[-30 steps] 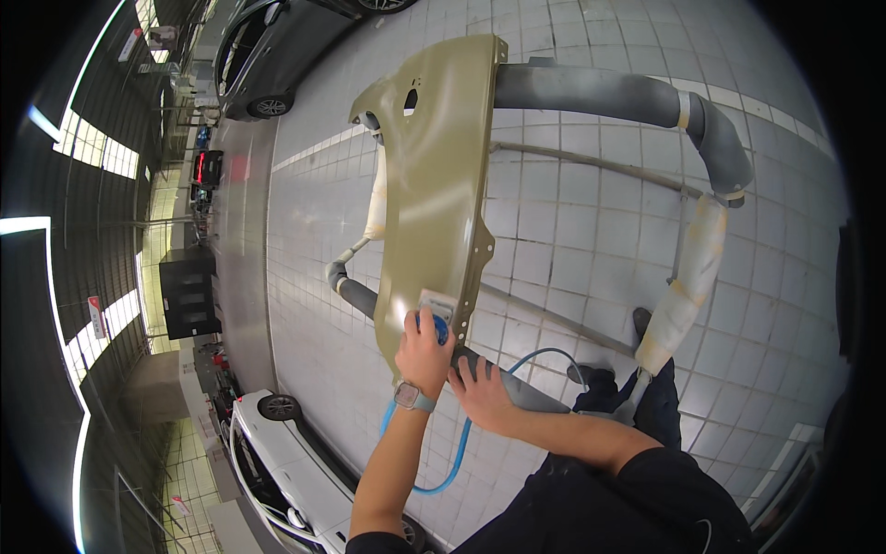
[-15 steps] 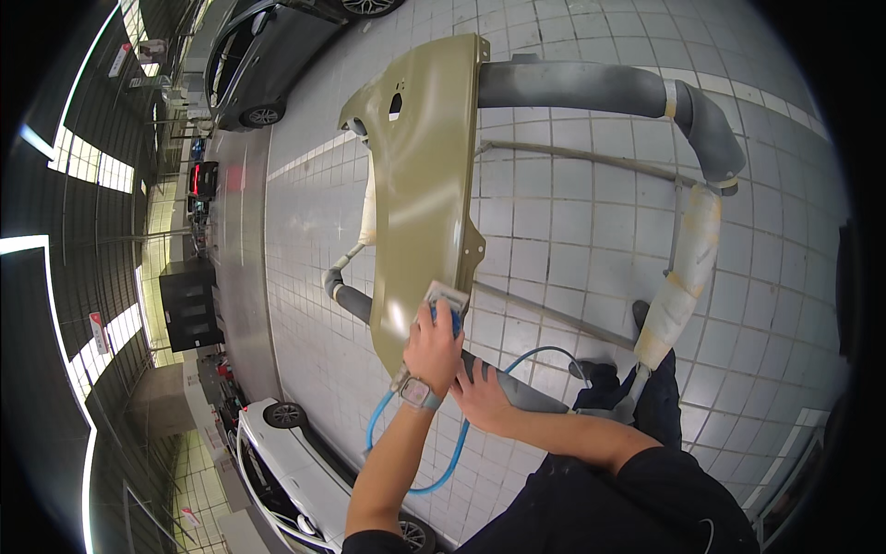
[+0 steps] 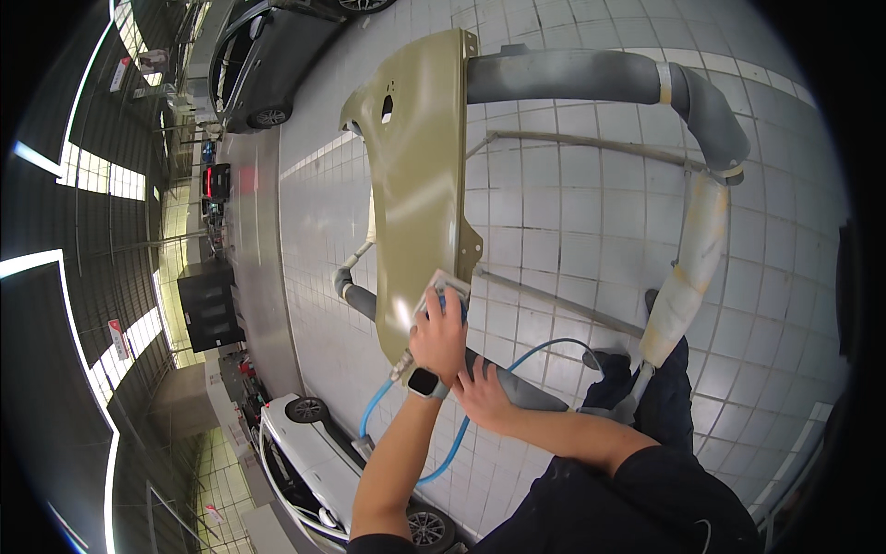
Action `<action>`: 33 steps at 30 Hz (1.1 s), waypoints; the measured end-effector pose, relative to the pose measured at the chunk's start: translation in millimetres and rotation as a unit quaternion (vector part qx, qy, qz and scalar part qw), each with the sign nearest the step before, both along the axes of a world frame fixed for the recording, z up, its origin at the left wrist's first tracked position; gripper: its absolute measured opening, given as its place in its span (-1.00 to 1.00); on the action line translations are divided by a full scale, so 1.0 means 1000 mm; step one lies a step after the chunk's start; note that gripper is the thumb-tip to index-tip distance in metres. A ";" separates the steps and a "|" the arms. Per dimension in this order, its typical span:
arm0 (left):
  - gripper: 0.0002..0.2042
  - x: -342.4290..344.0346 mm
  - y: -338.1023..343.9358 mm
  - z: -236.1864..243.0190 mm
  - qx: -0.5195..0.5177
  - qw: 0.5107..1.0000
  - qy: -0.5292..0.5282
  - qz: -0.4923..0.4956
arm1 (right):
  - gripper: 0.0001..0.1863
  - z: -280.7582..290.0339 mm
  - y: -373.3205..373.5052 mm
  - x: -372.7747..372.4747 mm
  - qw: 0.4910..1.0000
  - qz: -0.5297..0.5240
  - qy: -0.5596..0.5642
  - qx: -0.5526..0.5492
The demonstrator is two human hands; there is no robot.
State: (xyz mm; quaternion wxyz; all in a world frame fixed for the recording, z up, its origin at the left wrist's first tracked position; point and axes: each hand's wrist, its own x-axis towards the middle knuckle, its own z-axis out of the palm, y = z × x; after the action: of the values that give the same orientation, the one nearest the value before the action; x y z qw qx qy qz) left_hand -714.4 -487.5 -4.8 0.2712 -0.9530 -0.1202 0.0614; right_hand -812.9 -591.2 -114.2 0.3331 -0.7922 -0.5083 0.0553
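At the centre of the frame, the left hand [image 3: 439,334] is closed over a block sander [image 3: 444,293] pressed flat on the lower end of an olive-primed car fender [image 3: 420,175]. The right hand [image 3: 483,392], fingers spread open, rests on the padded stand bar [image 3: 517,388] just below. A blue air hose [image 3: 461,429] loops down from the sander.

Bare olive panel [image 3: 420,175] ahead of the sander [image 3: 443,294]; padded stand tube [image 3: 508,383] close beneath the hands.
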 end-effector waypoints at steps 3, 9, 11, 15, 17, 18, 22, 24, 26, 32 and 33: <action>-0.30 0.002 0.000 0.000 -0.002 1.000 0.001 -0.003 | -0.42 0.000 0.000 0.001 1.000 0.011 0.008 -0.002; -0.31 -0.018 -0.010 0.008 -0.002 0.998 0.042 0.039 | -0.41 0.000 -0.001 0.000 1.000 0.017 0.009 -0.009; -0.29 -0.018 -0.006 0.006 -0.008 0.999 0.036 0.033 | -0.42 0.000 0.000 -0.002 1.000 0.008 0.012 -0.003; -0.39 -0.008 0.017 0.002 -0.118 0.988 -0.089 0.042 | -0.42 -0.001 0.001 0.000 1.000 -0.006 0.011 0.007; -0.42 -0.011 0.026 0.001 -0.126 0.978 -0.132 0.102 | -0.41 0.000 0.000 0.002 1.000 0.020 0.016 -0.011; -0.41 -0.016 0.031 0.002 -0.115 0.975 -0.156 0.109 | -0.40 0.001 0.000 0.003 0.999 0.029 0.025 -0.017; -0.44 -0.039 0.043 0.001 -0.063 0.974 -0.181 0.122 | -0.39 0.004 -0.001 0.002 1.000 0.013 0.017 -0.006; -0.45 -0.053 0.041 0.000 -0.055 0.978 -0.161 0.119 | -0.39 0.003 -0.001 0.003 0.999 0.026 0.024 -0.013; -0.45 -0.059 0.035 -0.003 -0.058 0.978 -0.151 0.129 | -0.38 0.002 -0.001 0.003 0.999 0.037 0.031 -0.010; -0.44 -0.050 0.028 -0.009 -0.071 0.975 -0.167 0.132 | -0.38 0.003 -0.003 0.005 0.999 0.024 0.028 -0.001; -0.44 -0.049 0.029 -0.009 -0.078 0.974 -0.167 0.131 | -0.38 0.003 -0.003 0.005 0.999 0.030 0.028 -0.008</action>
State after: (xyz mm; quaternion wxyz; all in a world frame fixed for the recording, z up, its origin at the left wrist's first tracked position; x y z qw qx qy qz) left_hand -763.7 -458.7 -13.7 0.1615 -0.9441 -0.2823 -0.0540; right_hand -807.9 -594.3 -111.1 0.3390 -0.7775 -0.5218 0.0910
